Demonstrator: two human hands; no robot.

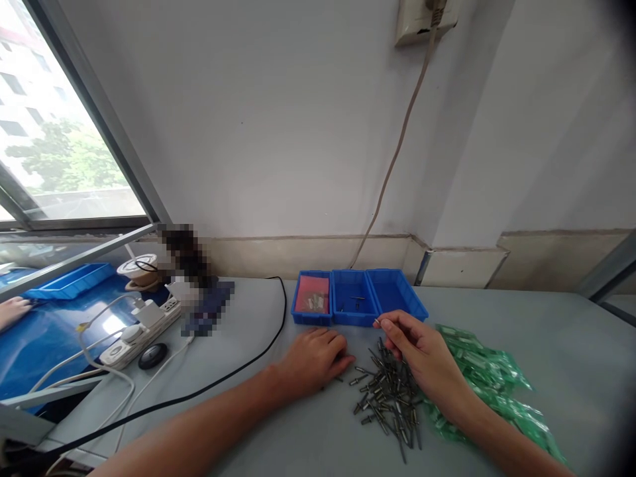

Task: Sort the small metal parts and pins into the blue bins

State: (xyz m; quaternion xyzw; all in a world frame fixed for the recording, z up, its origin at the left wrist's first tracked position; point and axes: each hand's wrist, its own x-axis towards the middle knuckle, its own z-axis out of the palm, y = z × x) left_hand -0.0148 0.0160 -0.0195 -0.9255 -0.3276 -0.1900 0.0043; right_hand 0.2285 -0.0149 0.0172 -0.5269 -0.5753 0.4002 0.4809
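Observation:
A loose pile of blind rivets (392, 391) lies on the grey table in front of me. My right hand (417, 351) is above the pile's far right side, thumb and fingertips pinched on one small rivet (376, 322) near the front of the blue bins. Only a bit of that rivet shows. Left of the pile, my left hand (315, 361) rests on the table, fingers loosely bent and thumb apart, with nothing visible in it. A few rivets lie near its thumb. In the middle blue bin (354, 318) are a few rivets.
The left blue bin (311, 319) holds pink material and small clear packets. Beside it stands the right blue bin (400, 291). Green plastic bags (489, 371) lie to the right. A black cable (238, 366), power strip (142, 331) and black round object (152, 356) are left. Another person's hand (14, 311) shows far left.

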